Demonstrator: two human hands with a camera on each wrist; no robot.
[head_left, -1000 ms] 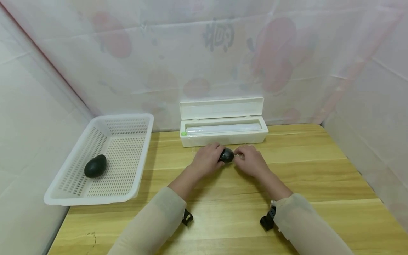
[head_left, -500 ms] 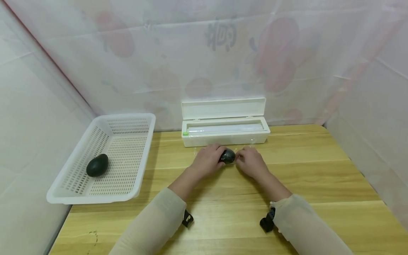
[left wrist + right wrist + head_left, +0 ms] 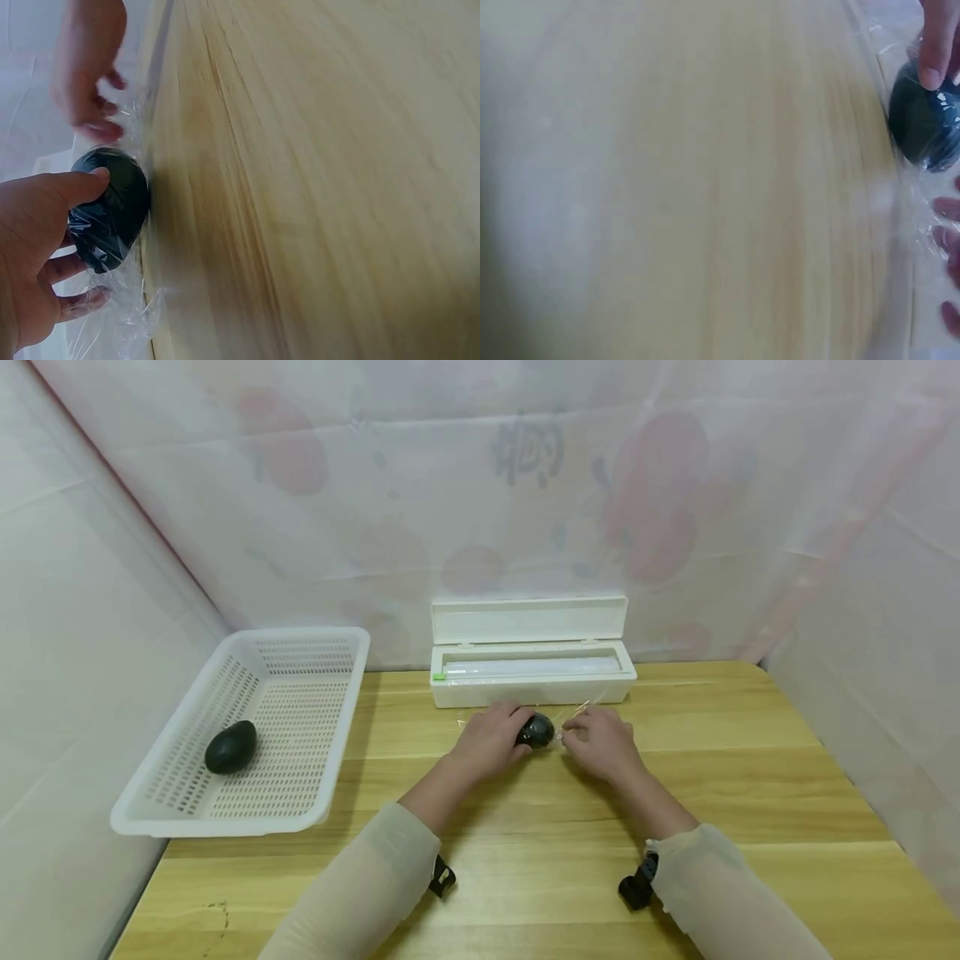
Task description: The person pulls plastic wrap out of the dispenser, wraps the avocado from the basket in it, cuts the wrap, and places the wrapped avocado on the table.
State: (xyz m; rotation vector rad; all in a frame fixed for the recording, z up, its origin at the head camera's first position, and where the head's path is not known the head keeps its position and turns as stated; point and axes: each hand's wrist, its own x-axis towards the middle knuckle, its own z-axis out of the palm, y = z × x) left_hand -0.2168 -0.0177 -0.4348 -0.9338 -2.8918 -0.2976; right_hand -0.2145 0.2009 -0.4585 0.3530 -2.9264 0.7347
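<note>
"Head view to begin with: where's the dark fruit (image 3: 536,732)?"

"On the worktop (image 3: 510,877), just in front of that long white box (image 3: 532,693). The person's left grip (image 3: 489,739) is holding it, thumb on the near side, fingers over the far side."

"Is its skin bare?"

"No, clear film (image 3: 131,311) lies over it, shiny and creased. From the left wrist you see more of it gathered loosely about the fingers."

"And the right grip (image 3: 600,745)?"

"Just beside the fruit's free end, narrow, with thumb and fingers bent near one another. It's a blur from the left wrist, so I can't tell whether it pinches the film."

"What's different from a second ago?"

"The right grip was up against that end; now a slim gap shows, and a glinting line of film slants up from the fingertips towards the box. The left grip and fruit have hardly moved."

"Anything else about?"

"The box's lid stands up, with a pale roll (image 3: 532,667) lying inside. Over on the person's left, a white basket (image 3: 348,718) has another fruit (image 3: 231,747) in it, also dark."
</note>
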